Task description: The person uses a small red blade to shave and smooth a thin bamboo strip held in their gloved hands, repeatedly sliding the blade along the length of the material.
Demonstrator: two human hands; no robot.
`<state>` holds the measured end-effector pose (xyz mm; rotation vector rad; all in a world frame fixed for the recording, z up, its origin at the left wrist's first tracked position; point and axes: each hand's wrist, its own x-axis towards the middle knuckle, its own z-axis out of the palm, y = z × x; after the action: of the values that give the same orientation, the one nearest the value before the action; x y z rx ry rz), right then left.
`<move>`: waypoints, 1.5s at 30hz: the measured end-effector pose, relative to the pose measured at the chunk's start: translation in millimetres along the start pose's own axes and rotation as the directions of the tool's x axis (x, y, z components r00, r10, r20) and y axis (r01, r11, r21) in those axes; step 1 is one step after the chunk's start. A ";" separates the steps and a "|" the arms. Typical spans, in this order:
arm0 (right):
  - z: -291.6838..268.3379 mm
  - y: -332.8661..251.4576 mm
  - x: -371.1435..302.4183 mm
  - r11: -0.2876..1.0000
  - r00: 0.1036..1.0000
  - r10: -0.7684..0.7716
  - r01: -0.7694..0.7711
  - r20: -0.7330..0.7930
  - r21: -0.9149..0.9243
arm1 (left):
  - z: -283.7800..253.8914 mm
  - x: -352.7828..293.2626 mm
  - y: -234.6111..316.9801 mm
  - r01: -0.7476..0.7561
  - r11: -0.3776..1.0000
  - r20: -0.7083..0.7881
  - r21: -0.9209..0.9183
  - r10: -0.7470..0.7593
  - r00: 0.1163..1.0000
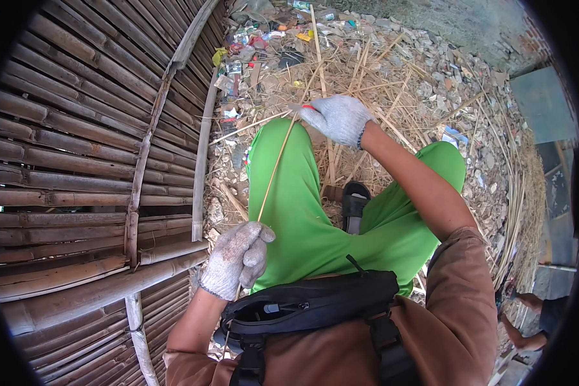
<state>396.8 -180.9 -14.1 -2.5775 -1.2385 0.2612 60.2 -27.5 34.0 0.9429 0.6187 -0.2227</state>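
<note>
Both of my hands wear grey-white knit gloves. My left hand [239, 256] is closed around a thin bamboo strip [276, 164], low beside my left thigh. From there the strip slants up over my green-trousered left knee, and its lower end passes below the hand toward my waist. Beyond the knee, my right hand [341, 120] is closed on a small knife [295, 107] with a grey blade and a red part near the fingers. The blade lies against the strip; most of the handle is hidden in the glove.
A bamboo slat wall [90, 154] stands close on my left. Bamboo shavings [379, 83] and litter [257, 42] cover the stony ground ahead. Long thin strips [511, 212] lie at the right. Another person's arms [524, 325] show at the lower right. A black waist bag [315, 302] crosses my lap.
</note>
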 end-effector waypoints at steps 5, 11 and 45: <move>5.7 30.2 8.0 0.999 0.998 0.042 -0.042 -0.038 -0.003 | -2.3 -11.7 0.0 0.033 0.999 0.002 -0.026 -0.033 0.999; 35.7 58.6 20.7 0.994 0.988 0.108 -0.105 0.110 -0.036 | -17.7 -30.5 -6.8 0.042 0.998 0.006 0.050 -0.042 0.999; 15.7 -33.8 -14.1 0.951 0.981 0.177 -0.151 -0.074 0.271 | -7.5 48.5 17.8 -0.061 0.884 -0.083 0.463 0.112 0.990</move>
<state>359.0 -169.2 -17.6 -2.4300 -0.8895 0.3066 104.1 -6.9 14.6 1.4478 0.6334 -0.2448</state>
